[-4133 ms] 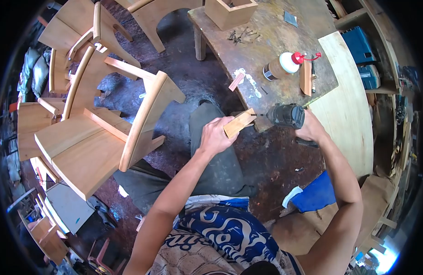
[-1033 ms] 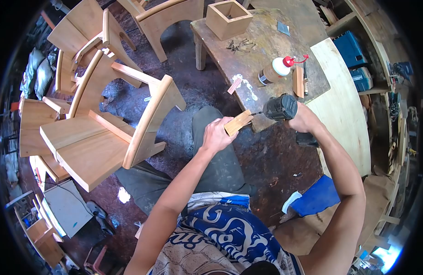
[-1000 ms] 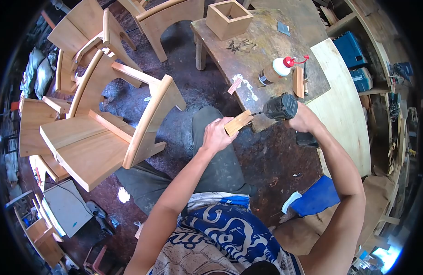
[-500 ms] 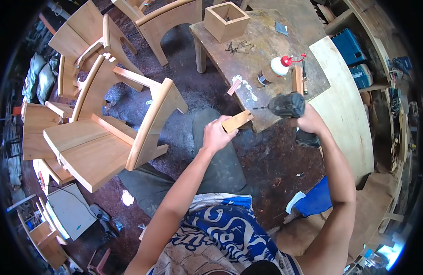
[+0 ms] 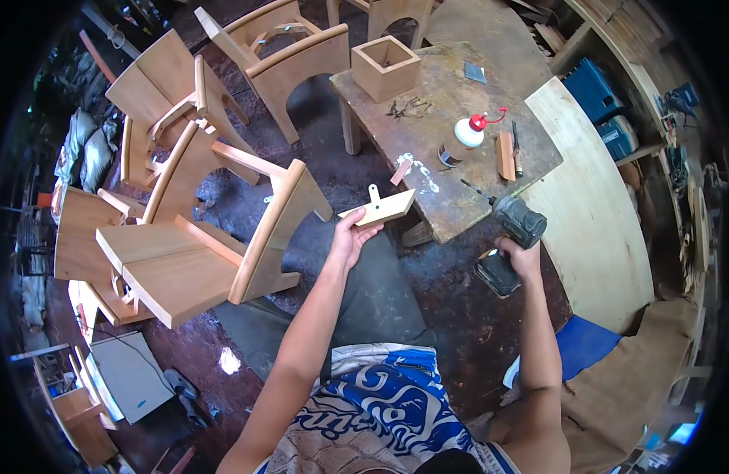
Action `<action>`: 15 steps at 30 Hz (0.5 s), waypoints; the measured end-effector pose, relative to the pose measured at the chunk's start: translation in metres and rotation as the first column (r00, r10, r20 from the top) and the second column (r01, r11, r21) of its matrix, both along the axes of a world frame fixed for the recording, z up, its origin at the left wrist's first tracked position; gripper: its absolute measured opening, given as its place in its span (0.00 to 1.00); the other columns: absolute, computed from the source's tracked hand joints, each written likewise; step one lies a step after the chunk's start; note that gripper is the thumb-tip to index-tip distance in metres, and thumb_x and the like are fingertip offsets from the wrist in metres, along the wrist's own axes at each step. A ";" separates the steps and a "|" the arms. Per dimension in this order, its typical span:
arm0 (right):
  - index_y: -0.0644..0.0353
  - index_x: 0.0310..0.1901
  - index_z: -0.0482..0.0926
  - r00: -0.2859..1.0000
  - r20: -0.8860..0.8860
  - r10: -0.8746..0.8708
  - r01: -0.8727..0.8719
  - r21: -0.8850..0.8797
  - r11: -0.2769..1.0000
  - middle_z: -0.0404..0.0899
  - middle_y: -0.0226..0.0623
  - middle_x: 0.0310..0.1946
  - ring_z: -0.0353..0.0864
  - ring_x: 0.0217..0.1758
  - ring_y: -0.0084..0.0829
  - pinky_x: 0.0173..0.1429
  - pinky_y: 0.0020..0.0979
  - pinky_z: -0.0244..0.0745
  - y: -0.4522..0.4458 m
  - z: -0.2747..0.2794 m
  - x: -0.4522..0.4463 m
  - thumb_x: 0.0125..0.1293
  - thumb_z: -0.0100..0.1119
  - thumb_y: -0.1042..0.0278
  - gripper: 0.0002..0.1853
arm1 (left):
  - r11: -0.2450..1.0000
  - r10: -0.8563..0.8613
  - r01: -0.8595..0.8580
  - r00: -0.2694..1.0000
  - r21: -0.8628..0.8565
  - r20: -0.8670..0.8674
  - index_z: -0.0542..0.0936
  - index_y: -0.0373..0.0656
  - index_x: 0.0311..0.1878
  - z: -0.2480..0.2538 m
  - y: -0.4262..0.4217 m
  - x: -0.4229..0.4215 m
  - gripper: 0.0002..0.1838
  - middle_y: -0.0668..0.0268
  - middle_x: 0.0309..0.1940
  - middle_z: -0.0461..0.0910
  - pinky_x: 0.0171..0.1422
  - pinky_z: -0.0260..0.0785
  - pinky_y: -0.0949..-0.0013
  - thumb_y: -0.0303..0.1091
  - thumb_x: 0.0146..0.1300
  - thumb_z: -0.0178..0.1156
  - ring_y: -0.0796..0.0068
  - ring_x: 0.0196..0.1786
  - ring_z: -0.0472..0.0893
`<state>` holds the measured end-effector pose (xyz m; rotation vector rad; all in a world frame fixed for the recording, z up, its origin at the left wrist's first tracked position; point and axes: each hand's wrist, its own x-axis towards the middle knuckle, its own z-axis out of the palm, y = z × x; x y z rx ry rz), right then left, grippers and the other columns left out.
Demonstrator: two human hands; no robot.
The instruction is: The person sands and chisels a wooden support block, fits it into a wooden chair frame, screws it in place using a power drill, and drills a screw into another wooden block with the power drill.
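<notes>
My left hand (image 5: 350, 242) grips a short angled wooden block (image 5: 394, 207) above my knee, beside the table corner. A small pale tab with a hole (image 5: 373, 193) stands up from the block, and a dark hole shows near its middle. In my right hand (image 5: 524, 259) is a cordless drill (image 5: 521, 222), held by its handle at the right of the table. Its bit (image 5: 476, 190) points up and left, apart from the block. On the table near the block lie a small reddish wood piece (image 5: 400, 171) and white glue smears.
The worn table (image 5: 459, 213) carries a glue bottle (image 5: 459, 144) with a red cap, a wooden box (image 5: 386, 83), scattered screws (image 5: 410, 108), a wood strip (image 5: 505, 156) and a dark tool (image 5: 517, 148). Wooden chairs (image 5: 175, 272) crowd the left. A pale board (image 5: 597, 229) lies right.
The drill has moved down and away from the block, its bit now tilted upward. My left hand has turned the block and shifted slightly left, bringing the tab into view.
</notes>
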<state>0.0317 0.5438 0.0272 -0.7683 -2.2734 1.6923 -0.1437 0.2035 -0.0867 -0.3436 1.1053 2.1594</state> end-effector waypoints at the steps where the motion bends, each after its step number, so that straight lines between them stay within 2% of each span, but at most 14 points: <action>1: 0.61 0.39 0.80 0.999 -0.017 -0.038 0.038 -0.022 0.999 0.80 0.28 0.28 0.77 0.25 0.22 0.30 0.30 0.72 -0.002 -0.004 0.003 0.49 0.67 0.83 0.14 | 1.000 0.004 -0.004 1.000 0.024 0.006 0.80 0.33 0.60 0.000 -0.001 0.000 0.24 0.50 0.50 0.88 0.54 0.84 0.67 0.44 0.72 0.61 0.59 0.49 0.89; 2: 0.61 0.39 0.80 0.999 -0.018 -0.044 0.043 -0.024 0.999 0.80 0.28 0.28 0.77 0.25 0.22 0.30 0.30 0.72 -0.004 -0.009 0.006 0.49 0.67 0.83 0.14 | 0.999 0.010 -0.010 1.000 0.048 0.013 0.80 0.33 0.60 -0.001 -0.001 0.000 0.24 0.49 0.50 0.88 0.54 0.84 0.67 0.45 0.72 0.61 0.58 0.49 0.89; 5: 0.61 0.40 0.81 0.957 -0.118 -0.264 0.263 -0.025 0.965 0.80 0.28 0.28 0.77 0.24 0.23 0.30 0.30 0.72 -0.010 -0.021 0.005 0.50 0.68 0.84 0.14 | 0.997 0.023 -0.023 1.000 0.071 0.001 0.80 0.31 0.59 -0.002 0.000 0.002 0.25 0.48 0.50 0.87 0.54 0.85 0.67 0.46 0.73 0.60 0.57 0.48 0.90; 7: 0.61 0.40 0.81 0.955 -0.121 -0.270 0.265 -0.061 0.962 0.81 0.29 0.29 0.77 0.24 0.23 0.30 0.30 0.73 -0.004 -0.025 0.002 0.51 0.69 0.83 0.14 | 0.996 0.023 -0.022 1.000 0.084 -0.005 0.80 0.31 0.59 -0.002 0.001 0.002 0.25 0.48 0.50 0.87 0.53 0.85 0.67 0.46 0.73 0.60 0.57 0.48 0.90; 9: 0.61 0.40 0.82 0.952 -0.120 -0.280 0.269 -0.099 0.958 0.81 0.29 0.29 0.78 0.25 0.24 0.30 0.30 0.73 -0.001 -0.025 0.006 0.51 0.70 0.83 0.14 | 0.997 0.011 -0.011 1.000 0.079 -0.001 0.80 0.34 0.59 -0.002 0.001 0.003 0.23 0.52 0.51 0.87 0.57 0.83 0.66 0.44 0.72 0.63 0.60 0.51 0.89; 10: 0.61 0.40 0.82 0.960 -0.104 -0.258 0.240 -0.160 0.957 0.81 0.29 0.29 0.78 0.25 0.23 0.30 0.30 0.73 -0.009 -0.012 0.007 0.52 0.70 0.82 0.13 | 0.997 0.011 -0.011 1.000 0.079 -0.002 0.80 0.34 0.59 -0.003 0.003 0.004 0.23 0.52 0.51 0.87 0.57 0.83 0.66 0.44 0.72 0.63 0.60 0.51 0.89; 12: 0.61 0.39 0.82 0.969 -0.090 -0.232 0.208 -0.218 0.954 0.81 0.29 0.29 0.78 0.25 0.23 0.30 0.30 0.72 -0.022 -0.004 0.011 0.53 0.71 0.82 0.12 | 0.988 -0.091 0.057 0.965 -0.141 -0.247 0.81 0.38 0.59 -0.005 0.009 0.010 0.20 0.59 0.52 0.86 0.62 0.79 0.66 0.38 0.68 0.67 0.67 0.54 0.86; 13: 0.61 0.39 0.82 0.980 -0.089 -0.178 0.158 -0.195 0.968 0.81 0.29 0.29 0.78 0.25 0.23 0.30 0.30 0.72 -0.027 -0.004 0.016 0.54 0.71 0.81 0.12 | 0.973 -0.161 0.089 0.924 -0.213 -0.346 0.82 0.39 0.57 0.000 0.013 0.016 0.21 0.65 0.50 0.85 0.64 0.74 0.70 0.33 0.61 0.73 0.75 0.54 0.83; 15: 0.61 0.41 0.82 0.996 -0.047 -0.074 0.066 -0.147 0.987 0.81 0.29 0.30 0.77 0.24 0.21 0.29 0.29 0.72 -0.030 -0.004 0.021 0.55 0.73 0.77 0.12 | 0.935 -0.263 0.085 0.818 -0.345 -0.511 0.82 0.38 0.56 0.009 0.022 0.026 0.23 0.65 0.47 0.87 0.61 0.75 0.69 0.33 0.59 0.76 0.74 0.51 0.84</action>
